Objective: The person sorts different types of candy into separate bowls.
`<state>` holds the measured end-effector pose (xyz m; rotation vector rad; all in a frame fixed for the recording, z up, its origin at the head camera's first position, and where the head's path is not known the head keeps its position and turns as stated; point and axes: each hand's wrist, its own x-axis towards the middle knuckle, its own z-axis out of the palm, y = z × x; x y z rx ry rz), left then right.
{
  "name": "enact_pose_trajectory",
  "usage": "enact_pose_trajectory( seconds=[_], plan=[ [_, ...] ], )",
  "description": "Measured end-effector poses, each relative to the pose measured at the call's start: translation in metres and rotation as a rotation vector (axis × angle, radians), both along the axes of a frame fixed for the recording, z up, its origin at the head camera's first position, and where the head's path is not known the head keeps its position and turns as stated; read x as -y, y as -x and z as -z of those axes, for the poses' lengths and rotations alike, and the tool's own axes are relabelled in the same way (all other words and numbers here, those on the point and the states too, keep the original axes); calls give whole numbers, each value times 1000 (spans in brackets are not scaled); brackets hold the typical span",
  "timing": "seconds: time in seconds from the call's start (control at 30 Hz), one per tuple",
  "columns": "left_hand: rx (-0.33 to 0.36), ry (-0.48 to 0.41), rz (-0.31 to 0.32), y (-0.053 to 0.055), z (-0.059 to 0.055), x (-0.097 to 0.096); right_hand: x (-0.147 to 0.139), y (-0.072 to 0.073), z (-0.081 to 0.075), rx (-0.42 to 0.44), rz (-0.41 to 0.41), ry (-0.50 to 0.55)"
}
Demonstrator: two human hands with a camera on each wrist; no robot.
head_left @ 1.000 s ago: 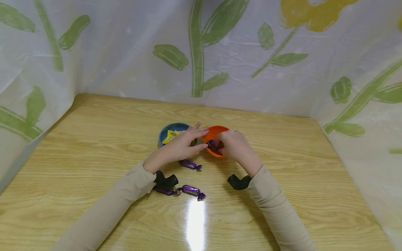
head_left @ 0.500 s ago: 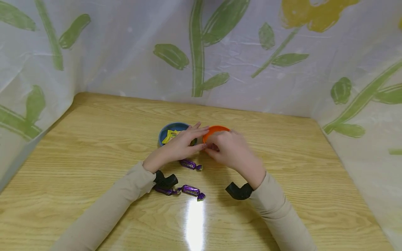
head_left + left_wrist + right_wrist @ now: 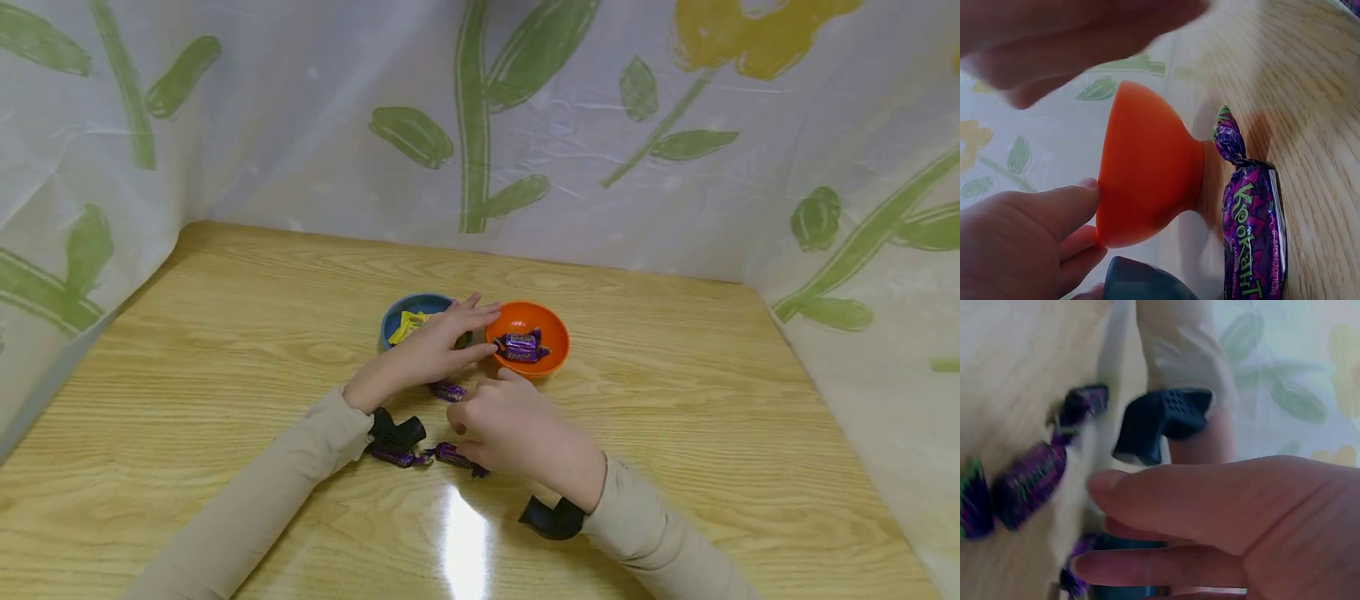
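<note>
My left hand [image 3: 427, 346] reaches across the blue bowl [image 3: 397, 308], its fingers fairly straight and their tips touching the rim of the orange bowl [image 3: 555, 329]. Seen from the left wrist, the thumb [image 3: 1072, 203] rests against that orange rim. Purple-wrapped candies [image 3: 521, 347] lie inside the orange bowl. Over the table hovers my right hand [image 3: 525, 429], thumb and fingers apart, holding nothing. Below it are a purple candy [image 3: 453, 455] and, farther up, another candy [image 3: 447, 392] partly hidden by the hand. A third candy [image 3: 393, 457] lies by the left wrist.
Yellow-wrapped candies [image 3: 407, 325] are in the blue bowl, partly covered by my left hand. A black wrist mount [image 3: 553, 518] sits at the right cuff, another black mount [image 3: 397, 432] at the left one. White painted fabric [image 3: 315, 167] encloses the wooden tabletop [image 3: 675, 375].
My right hand has come out of the orange bowl, leaving the candy there, and moved down and left to the loose candies. The left hand has stayed in place.
</note>
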<state>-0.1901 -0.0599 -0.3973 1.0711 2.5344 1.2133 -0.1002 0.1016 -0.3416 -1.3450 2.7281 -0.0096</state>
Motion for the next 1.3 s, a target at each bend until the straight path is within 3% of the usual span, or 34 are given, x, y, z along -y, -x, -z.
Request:
enact_pose_trajectory(
  seconds=[0.2,0.43,0.73,1.03,1.3],
  plan=[
    [-30,13,3,2,3,-1,7,-4,11,83,-10,-74],
    [-33,42,-13,-1,1,-4,12,-6,20,20,-24,-90],
    [-16,89,-25,-1,0,-5,12,-6,24,8,-52,-56],
    [-14,81,-18,-1,0,-4,2,-3,11,122,-47,24],
    [-10,71,-20,-4,-1,-4,-14,7,-11,115,-31,115]
  ],
)
